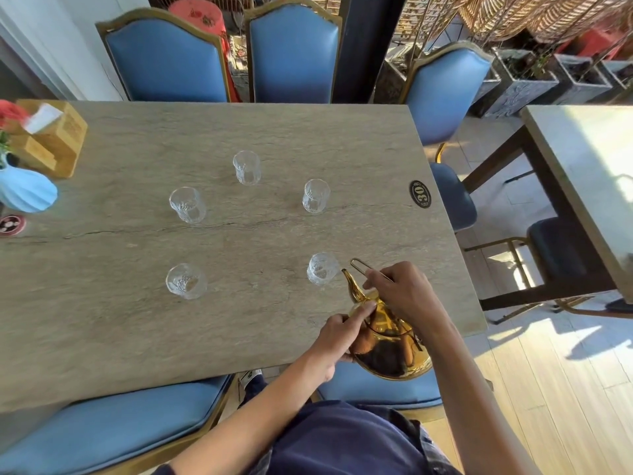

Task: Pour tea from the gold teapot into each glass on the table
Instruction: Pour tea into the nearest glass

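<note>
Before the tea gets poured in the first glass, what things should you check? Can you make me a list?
1. Teapot held firmly: ok. The right hand holds the wire handle of the gold teapot; the left hand steadies it with a finger on the lid.
2. Spout aimed at a glass: ok. It points at the nearest glass, close to its rim.
3. Glass upright: ok. All five stand mouth up.
4. Glass empty: ok, it looks clear, with no tea in it.
5. Tea inside the pot: cannot tell, the lid hides it.
6. Room on the table around the glass: ok, nothing crowds it.
</note>
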Demonstrator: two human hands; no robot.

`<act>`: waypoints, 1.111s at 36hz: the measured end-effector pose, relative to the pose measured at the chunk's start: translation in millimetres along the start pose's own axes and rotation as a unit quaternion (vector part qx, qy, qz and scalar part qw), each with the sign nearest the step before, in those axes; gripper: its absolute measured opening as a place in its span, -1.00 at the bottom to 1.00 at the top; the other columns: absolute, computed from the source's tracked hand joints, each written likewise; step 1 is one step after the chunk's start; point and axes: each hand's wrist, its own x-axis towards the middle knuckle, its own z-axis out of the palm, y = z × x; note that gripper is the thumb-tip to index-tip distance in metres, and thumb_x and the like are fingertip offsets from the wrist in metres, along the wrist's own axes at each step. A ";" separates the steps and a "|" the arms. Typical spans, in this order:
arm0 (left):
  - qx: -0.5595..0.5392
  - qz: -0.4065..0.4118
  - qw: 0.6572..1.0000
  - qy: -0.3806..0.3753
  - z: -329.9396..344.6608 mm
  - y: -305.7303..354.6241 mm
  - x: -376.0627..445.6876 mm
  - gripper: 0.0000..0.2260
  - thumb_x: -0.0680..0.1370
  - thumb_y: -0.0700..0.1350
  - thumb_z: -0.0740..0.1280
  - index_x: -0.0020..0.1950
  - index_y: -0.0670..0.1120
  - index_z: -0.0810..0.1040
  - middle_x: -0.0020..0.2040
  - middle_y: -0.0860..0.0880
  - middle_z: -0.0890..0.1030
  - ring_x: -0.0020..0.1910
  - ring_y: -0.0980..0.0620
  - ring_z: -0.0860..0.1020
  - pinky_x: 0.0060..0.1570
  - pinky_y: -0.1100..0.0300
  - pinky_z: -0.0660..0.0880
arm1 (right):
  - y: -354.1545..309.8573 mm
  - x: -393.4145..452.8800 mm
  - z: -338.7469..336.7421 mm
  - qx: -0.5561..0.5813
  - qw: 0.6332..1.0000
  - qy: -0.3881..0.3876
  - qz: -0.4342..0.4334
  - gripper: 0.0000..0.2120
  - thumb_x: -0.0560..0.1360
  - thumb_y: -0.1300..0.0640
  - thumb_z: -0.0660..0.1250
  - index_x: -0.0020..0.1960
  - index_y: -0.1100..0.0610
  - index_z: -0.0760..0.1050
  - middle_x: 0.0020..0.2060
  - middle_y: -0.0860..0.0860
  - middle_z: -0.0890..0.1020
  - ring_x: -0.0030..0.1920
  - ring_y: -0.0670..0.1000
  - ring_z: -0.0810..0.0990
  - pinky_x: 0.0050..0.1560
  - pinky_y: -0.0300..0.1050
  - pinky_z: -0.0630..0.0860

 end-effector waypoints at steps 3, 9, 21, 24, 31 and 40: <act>0.001 -0.002 1.000 -0.003 0.5 0.4 -0.9 -0.17 0.31 0.55 0.40 0.25 -0.10 0.67 0.09 -0.08 0.78 0.11 -0.02 0.72 -0.17 0.12 0.61 | 0.6 -0.7 -0.9 -0.001 1.000 0.001 0.000 -0.62 0.65 -0.01 0.28 -0.16 0.13 0.76 -0.43 0.13 0.49 -0.37 0.06 0.44 -0.30 -0.06 0.35; 0.005 -0.002 1.000 -0.004 1.4 0.4 -0.7 -0.24 0.42 0.52 0.40 0.28 -0.11 0.65 0.11 -0.09 0.77 0.12 -0.02 0.71 -0.19 0.13 0.59 | 1.4 -1.3 -1.9 0.004 1.000 0.007 -0.008 -0.64 0.65 -0.01 0.28 -0.16 0.10 0.76 -0.33 0.33 0.64 -0.37 0.07 0.47 -0.29 -0.06 0.38; 0.010 0.001 1.000 -0.010 0.4 -0.4 0.8 -0.11 0.24 0.59 0.40 0.24 -0.10 0.69 0.07 -0.09 0.80 0.10 -0.03 0.74 -0.12 0.08 0.67 | 0.7 -4.5 -2.9 0.004 1.000 0.014 -0.013 -0.65 0.66 0.01 0.30 -0.16 0.11 0.75 -0.50 0.08 0.42 -0.48 -0.01 0.32 -0.40 -0.10 0.27; 0.010 0.002 1.000 -0.013 0.4 -0.2 0.3 -0.12 0.24 0.58 0.40 0.23 -0.10 0.69 0.07 -0.09 0.80 0.09 -0.02 0.74 -0.14 0.11 0.65 | 1.4 -4.1 -2.8 0.002 1.000 0.015 -0.013 -0.64 0.66 0.00 0.30 -0.14 0.13 0.76 -0.50 0.08 0.45 -0.51 -0.04 0.32 -0.41 -0.11 0.27; 0.010 0.001 1.000 -0.012 -1.2 -0.5 1.8 -0.11 0.24 0.59 0.40 0.24 -0.11 0.68 0.08 -0.10 0.79 0.11 -0.04 0.73 -0.11 0.08 0.65 | 1.8 -2.4 -1.5 0.006 1.000 0.015 -0.006 -0.62 0.66 -0.01 0.30 -0.12 0.18 0.76 -0.50 0.07 0.42 -0.54 -0.06 0.28 -0.43 -0.13 0.25; 0.017 -0.008 1.000 -0.004 -4.1 0.5 1.3 -0.13 0.26 0.58 0.39 0.24 -0.11 0.68 0.07 -0.09 0.79 0.11 -0.03 0.73 -0.13 0.09 0.63 | 4.9 3.2 4.7 0.004 1.000 0.009 -0.004 -0.64 0.66 -0.02 0.30 -0.13 0.13 0.76 -0.49 0.07 0.45 -0.51 -0.04 0.32 -0.40 -0.11 0.28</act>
